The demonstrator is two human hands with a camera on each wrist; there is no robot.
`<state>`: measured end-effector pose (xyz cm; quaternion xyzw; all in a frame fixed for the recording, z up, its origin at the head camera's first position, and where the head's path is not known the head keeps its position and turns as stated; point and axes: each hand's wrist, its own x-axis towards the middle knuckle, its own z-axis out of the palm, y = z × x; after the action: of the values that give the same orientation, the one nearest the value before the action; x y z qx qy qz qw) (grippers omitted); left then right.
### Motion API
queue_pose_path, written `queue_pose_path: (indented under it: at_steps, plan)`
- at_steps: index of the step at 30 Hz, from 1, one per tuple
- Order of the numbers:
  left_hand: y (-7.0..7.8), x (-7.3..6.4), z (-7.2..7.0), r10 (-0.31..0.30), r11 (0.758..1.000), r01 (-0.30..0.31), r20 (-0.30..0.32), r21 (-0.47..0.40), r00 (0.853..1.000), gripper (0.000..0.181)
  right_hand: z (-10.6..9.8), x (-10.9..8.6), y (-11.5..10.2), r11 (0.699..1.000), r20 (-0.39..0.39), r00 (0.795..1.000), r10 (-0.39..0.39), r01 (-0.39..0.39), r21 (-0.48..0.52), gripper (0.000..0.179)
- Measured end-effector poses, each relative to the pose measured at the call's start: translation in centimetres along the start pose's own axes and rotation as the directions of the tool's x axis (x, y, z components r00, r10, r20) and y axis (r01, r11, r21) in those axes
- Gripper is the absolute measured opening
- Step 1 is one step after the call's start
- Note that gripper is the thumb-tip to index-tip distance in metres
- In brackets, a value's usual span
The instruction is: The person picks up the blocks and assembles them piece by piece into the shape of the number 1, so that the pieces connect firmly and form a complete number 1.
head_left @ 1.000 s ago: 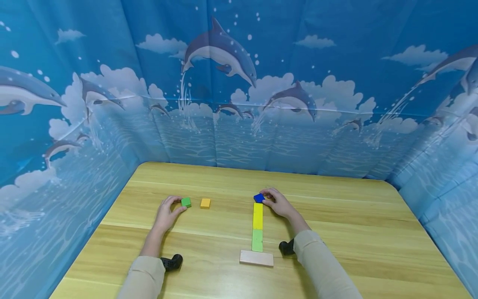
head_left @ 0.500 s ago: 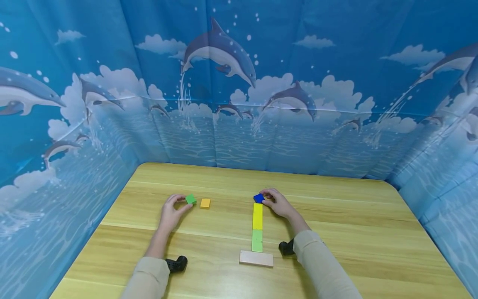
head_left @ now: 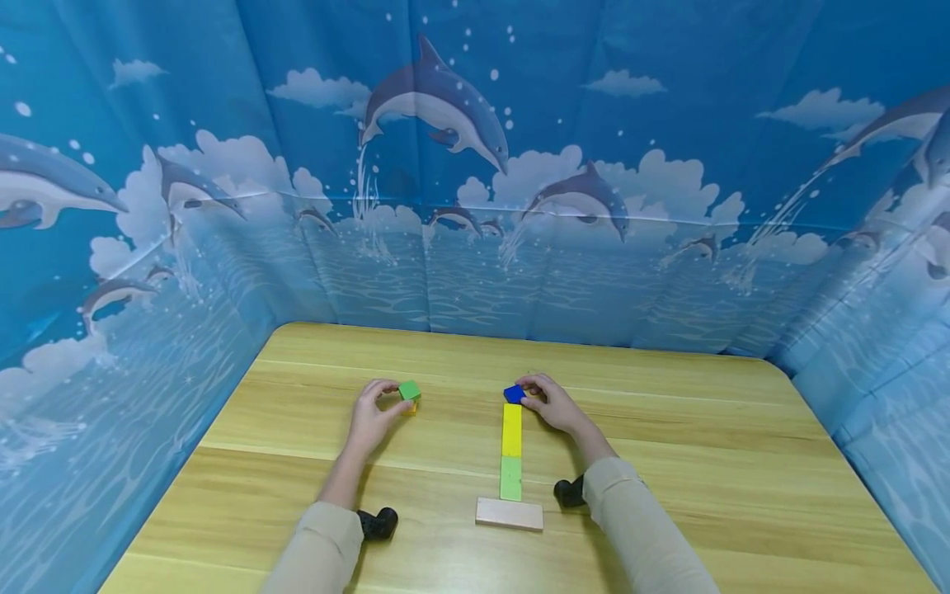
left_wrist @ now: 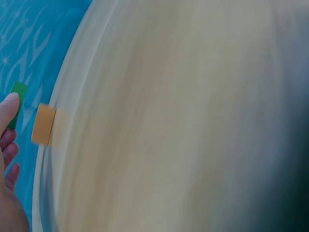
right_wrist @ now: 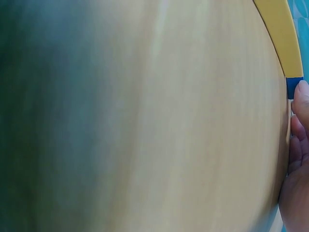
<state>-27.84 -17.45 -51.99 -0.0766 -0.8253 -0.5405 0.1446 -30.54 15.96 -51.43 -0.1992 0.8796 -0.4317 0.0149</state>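
Observation:
My left hand (head_left: 371, 418) pinches a small green block (head_left: 410, 390) between thumb and fingers. That block overlaps the orange block (left_wrist: 43, 124) in the head view, and in the left wrist view a gap shows between the two. Over on the right, my right hand (head_left: 555, 405) holds a blue block (head_left: 514, 394) by its right side. The blue block sits at the far end of a long yellow block (head_left: 512, 429), turned slightly askew to it. Nearer me, a light green block (head_left: 510, 478) continues the same line.
Across the near end of the line lies a pale wooden plank (head_left: 509, 515). Everything rests on a wood-grain table (head_left: 668, 445). A blue curtain (head_left: 460, 272) printed with dolphins hangs around the table's far and side edges. Black wrist mounts (head_left: 380, 524) sit at both sleeves.
The left hand has carried the green block rightward, off the table, to over the orange block, which it now mostly hides in the head view. The right hand and blue block stay put.

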Motion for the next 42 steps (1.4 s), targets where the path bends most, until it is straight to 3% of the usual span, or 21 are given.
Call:
queue_pose_path:
  at_steps: [7,16,22,34,42]
  plan:
    - [0.9,0.5,2.4,-0.001,1.000,0.002,0.031,-0.011,1.000,0.035,-0.1,-0.1,-0.1,1.000,0.006,1.000,0.001,-0.001,0.011,0.029]
    - [1.9,0.8,5.2,0.051,0.999,-0.051,0.053,-0.002,0.997,0.035,-0.1,0.1,0.0,1.000,0.006,1.000,0.015,-0.015,0.016,0.030]
    - [2.5,1.3,6.7,0.088,0.995,-0.094,0.114,0.043,0.990,0.033,-0.3,0.1,-0.1,1.000,0.011,1.000,0.024,-0.024,0.020,0.029]
    - [4.2,1.8,9.1,0.067,0.983,-0.106,0.248,0.150,0.967,0.034,-0.3,0.3,0.3,0.999,0.029,0.999,0.034,-0.034,0.023,0.030]
    - [4.0,2.3,10.6,0.035,0.981,-0.088,0.290,0.173,0.956,0.034,-0.4,0.4,0.2,0.999,0.024,0.999,0.041,-0.042,0.029,0.029]
